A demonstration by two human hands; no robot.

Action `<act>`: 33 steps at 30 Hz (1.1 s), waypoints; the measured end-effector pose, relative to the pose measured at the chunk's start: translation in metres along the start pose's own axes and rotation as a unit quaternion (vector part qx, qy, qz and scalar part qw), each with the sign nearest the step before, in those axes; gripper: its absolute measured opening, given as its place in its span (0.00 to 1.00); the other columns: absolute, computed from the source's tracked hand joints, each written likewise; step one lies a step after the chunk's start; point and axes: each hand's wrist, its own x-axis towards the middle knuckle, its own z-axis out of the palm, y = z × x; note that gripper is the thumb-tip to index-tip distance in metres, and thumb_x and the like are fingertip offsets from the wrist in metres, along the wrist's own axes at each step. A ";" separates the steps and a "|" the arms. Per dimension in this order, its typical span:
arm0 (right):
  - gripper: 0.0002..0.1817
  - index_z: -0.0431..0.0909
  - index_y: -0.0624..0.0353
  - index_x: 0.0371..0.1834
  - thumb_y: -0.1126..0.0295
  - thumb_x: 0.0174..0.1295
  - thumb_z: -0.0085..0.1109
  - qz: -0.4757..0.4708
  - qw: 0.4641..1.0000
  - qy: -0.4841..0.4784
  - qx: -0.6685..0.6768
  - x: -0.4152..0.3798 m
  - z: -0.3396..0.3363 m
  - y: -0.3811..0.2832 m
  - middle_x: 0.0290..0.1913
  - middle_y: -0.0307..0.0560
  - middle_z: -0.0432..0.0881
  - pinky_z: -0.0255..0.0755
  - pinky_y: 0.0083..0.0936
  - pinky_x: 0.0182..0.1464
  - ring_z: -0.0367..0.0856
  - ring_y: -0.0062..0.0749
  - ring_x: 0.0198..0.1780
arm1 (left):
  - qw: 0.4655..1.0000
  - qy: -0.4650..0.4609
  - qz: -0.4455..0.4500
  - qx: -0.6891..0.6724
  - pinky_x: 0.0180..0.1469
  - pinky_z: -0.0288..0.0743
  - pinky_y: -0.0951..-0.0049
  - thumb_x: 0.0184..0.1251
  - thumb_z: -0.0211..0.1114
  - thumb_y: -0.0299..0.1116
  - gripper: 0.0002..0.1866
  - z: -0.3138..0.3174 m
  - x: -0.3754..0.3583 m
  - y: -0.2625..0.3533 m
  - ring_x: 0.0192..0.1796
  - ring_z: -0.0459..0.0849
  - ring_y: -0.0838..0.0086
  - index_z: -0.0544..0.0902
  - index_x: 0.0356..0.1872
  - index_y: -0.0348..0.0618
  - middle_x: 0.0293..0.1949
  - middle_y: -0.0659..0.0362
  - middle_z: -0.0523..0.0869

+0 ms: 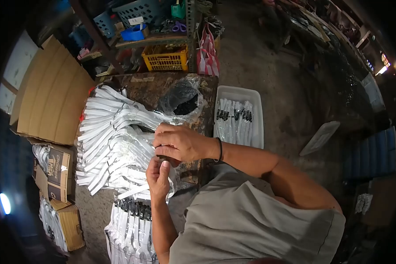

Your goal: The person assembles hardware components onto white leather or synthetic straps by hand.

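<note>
Cardboard (53, 92) stands folded at upper left, boxes (59, 169) with white loops below it. White straps (114, 141) heaped across the counter (154, 88), left of both hands; more straps with black clips (138, 210) hang at lower centre.

Left hand (159, 176): thumb and fingers drawn together beside the heap's right side. Right hand (180, 141) just above it, fingers bent inward. Each grip looks closed, but cannot tell on what; something dark shows between them, too hidden to name. Likely a fine fingertip job: best to let the left anchor the piece while the right does the small adjusting. Short, square pinch probably steadier than a long reach. Any strap being handled would sit better flat, without a twist, and clear of its neighbours, since the pile overlaps and could snag. Working over wood rather than past the edge would catch a dropped part.

Clear plastic bag (180, 99) with dark contents behind the hands. White tub (260, 119) farther right, packed straps with black fittings lined up inside.
</note>
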 end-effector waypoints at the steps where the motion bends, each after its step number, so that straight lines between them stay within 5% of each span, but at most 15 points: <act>1: 0.11 0.77 0.61 0.40 0.63 0.65 0.59 -0.014 1.000 0.010 0.006 -0.001 -0.001 0.003 0.43 0.47 0.76 0.74 0.35 0.40 0.81 0.42 0.40 | 1.000 -0.006 0.000 0.008 0.40 0.67 0.84 0.74 0.58 0.32 0.08 0.000 0.001 -0.003 0.36 0.72 0.86 0.77 0.43 0.37 0.35 0.65 0.81; 8: 0.10 0.79 0.59 0.41 0.64 0.65 0.58 0.014 0.999 -0.027 -0.028 -0.006 -0.012 0.008 0.43 0.48 0.79 0.74 0.36 0.42 0.81 0.43 0.41 | 0.999 -0.004 -0.010 0.036 0.46 0.70 0.80 0.75 0.54 0.31 0.10 0.014 0.010 -0.005 0.41 0.76 0.82 0.78 0.46 0.34 0.40 0.61 0.82; 12: 0.11 0.78 0.60 0.40 0.63 0.64 0.58 0.023 0.998 -0.049 0.029 0.003 -0.034 0.013 0.37 0.49 0.80 0.74 0.36 0.42 0.81 0.46 0.40 | 0.993 -0.108 -0.042 0.002 0.49 0.71 0.77 0.67 0.65 0.38 0.22 0.012 0.019 -0.001 0.44 0.78 0.79 0.76 0.55 0.34 0.44 0.59 0.83; 13: 0.11 0.78 0.60 0.40 0.64 0.64 0.59 0.017 0.999 -0.033 0.034 0.006 -0.044 0.011 0.36 0.48 0.81 0.74 0.35 0.41 0.82 0.45 0.39 | 0.973 -0.169 -0.151 0.032 0.53 0.71 0.72 0.61 0.70 0.43 0.29 0.002 0.020 0.008 0.48 0.79 0.73 0.74 0.58 0.34 0.47 0.56 0.83; 16: 0.08 0.80 0.58 0.43 0.75 0.61 0.62 0.052 0.997 0.014 0.061 0.016 -0.087 0.000 0.38 0.41 0.83 0.74 0.22 0.37 0.81 0.20 0.37 | 0.923 -0.341 -0.140 0.106 0.58 0.71 0.68 0.59 0.71 0.45 0.32 0.002 0.036 0.015 0.53 0.79 0.68 0.73 0.60 0.35 0.49 0.53 0.82; 19: 0.08 0.78 0.60 0.45 0.80 0.64 0.57 0.024 0.973 0.113 0.200 0.024 -0.123 0.003 0.38 0.38 0.83 0.75 0.16 0.40 0.80 0.19 0.37 | 0.886 -0.412 -0.195 0.087 0.61 0.69 0.65 0.56 0.72 0.48 0.36 0.012 0.041 0.017 0.58 0.77 0.65 0.72 0.61 0.36 0.53 0.51 0.81; 20: 0.08 0.78 0.60 0.44 0.80 0.64 0.56 0.032 0.971 0.158 0.176 0.027 -0.137 0.002 0.37 0.39 0.82 0.74 0.14 0.37 0.80 0.18 0.36 | 0.871 -0.451 -0.178 0.081 0.65 0.65 0.63 0.57 0.73 0.42 0.36 0.018 0.048 0.024 0.62 0.75 0.65 0.70 0.64 0.34 0.59 0.49 0.78; 23: 0.09 0.79 0.60 0.46 0.77 0.62 0.60 0.040 0.965 0.239 0.099 0.038 -0.170 0.005 0.40 0.40 0.82 0.66 0.10 0.24 0.75 0.14 0.26 | 0.873 -0.467 -0.123 -0.065 0.68 0.58 0.63 0.53 0.74 0.45 0.44 0.035 0.048 0.011 0.68 0.68 0.64 0.66 0.68 0.35 0.65 0.49 0.74; 25: 0.12 0.79 0.59 0.50 0.75 0.63 0.60 0.060 0.964 0.250 0.071 0.039 -0.213 0.033 0.41 0.40 0.82 0.64 0.10 0.23 0.73 0.11 0.26 | 0.842 -0.485 -0.177 -0.156 0.70 0.56 0.64 0.51 0.74 0.45 0.45 0.049 0.049 0.021 0.69 0.66 0.65 0.66 0.68 0.31 0.67 0.47 0.71; 27: 0.09 0.78 0.62 0.44 0.69 0.65 0.57 0.053 0.982 0.152 0.100 0.059 -0.227 -0.003 0.37 0.43 0.78 0.66 0.18 0.29 0.73 0.20 0.30 | 0.826 -0.496 -0.178 -0.198 0.69 0.58 0.67 0.52 0.74 0.43 0.44 0.060 0.046 0.022 0.68 0.68 0.65 0.66 0.66 0.27 0.66 0.46 0.71; 29: 0.13 0.78 0.65 0.36 0.64 0.66 0.54 0.106 0.988 0.115 -0.008 0.095 -0.215 -0.053 0.33 0.47 0.74 0.69 0.27 0.35 0.73 0.31 0.34 | 0.829 -0.489 -0.179 -0.204 0.67 0.62 0.68 0.53 0.74 0.41 0.42 0.063 0.040 0.015 0.65 0.72 0.65 0.67 0.65 0.25 0.64 0.45 0.74; 31: 0.12 0.79 0.64 0.39 0.64 0.65 0.54 0.237 0.878 0.262 -0.323 0.130 -0.196 -0.065 0.35 0.47 0.74 0.69 0.27 0.34 0.73 0.31 0.34 | 0.845 -0.461 -0.190 -0.190 0.65 0.66 0.69 0.54 0.74 0.40 0.40 0.062 0.032 0.011 0.62 0.75 0.66 0.69 0.63 0.24 0.61 0.45 0.77; 33: 0.12 0.79 0.63 0.42 0.64 0.64 0.55 0.094 0.869 0.324 -0.361 0.138 -0.206 -0.031 0.38 0.47 0.74 0.69 0.28 0.34 0.72 0.32 0.34 | 0.873 -0.410 -0.190 -0.182 0.63 0.69 0.70 0.56 0.73 0.38 0.36 0.058 0.022 0.008 0.60 0.78 0.67 0.71 0.61 0.24 0.58 0.46 0.80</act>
